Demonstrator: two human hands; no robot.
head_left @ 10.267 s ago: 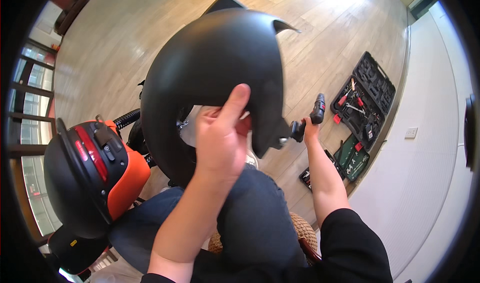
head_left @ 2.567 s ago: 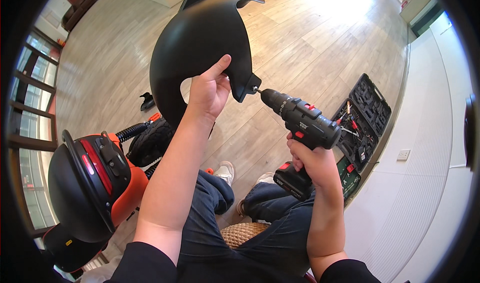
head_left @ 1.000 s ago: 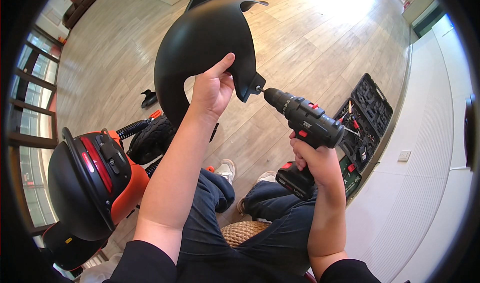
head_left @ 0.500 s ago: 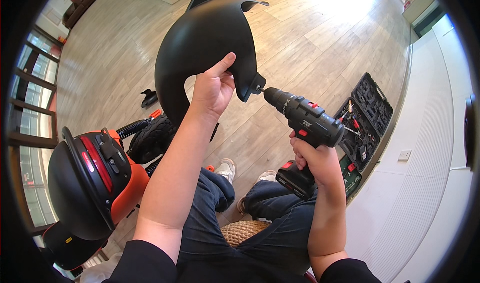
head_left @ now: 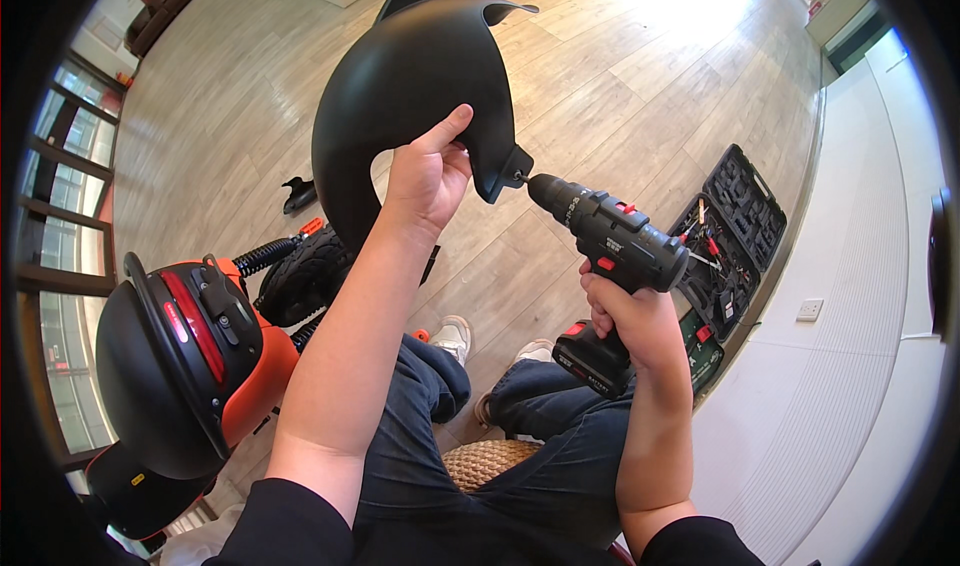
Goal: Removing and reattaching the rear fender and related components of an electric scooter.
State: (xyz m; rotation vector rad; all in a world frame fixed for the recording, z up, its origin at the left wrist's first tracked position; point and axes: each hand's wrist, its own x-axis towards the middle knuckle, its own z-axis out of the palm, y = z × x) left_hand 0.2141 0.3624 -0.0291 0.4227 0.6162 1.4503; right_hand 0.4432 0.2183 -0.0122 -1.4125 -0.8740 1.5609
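A curved black plastic fender is held up in front of me by my left hand. The thumb lies along its outer face, and the other fingers pass out of sight behind its edge. My right hand is wrapped round the grip of a black cordless drill with red buttons and a battery at its base. The drill points left, and its bit meets the small tab at the fender's lower right corner, where a round metal fastener shows.
At my left stands an orange and black vehicle with a black rounded seat, a red lamp, springs and a tyre. A small black part lies on the wood floor. An open toolbox rests by the white wall at right.
The fender has shifted very slightly to the right. Both hands keep their holds, and the drill stays at the tab.
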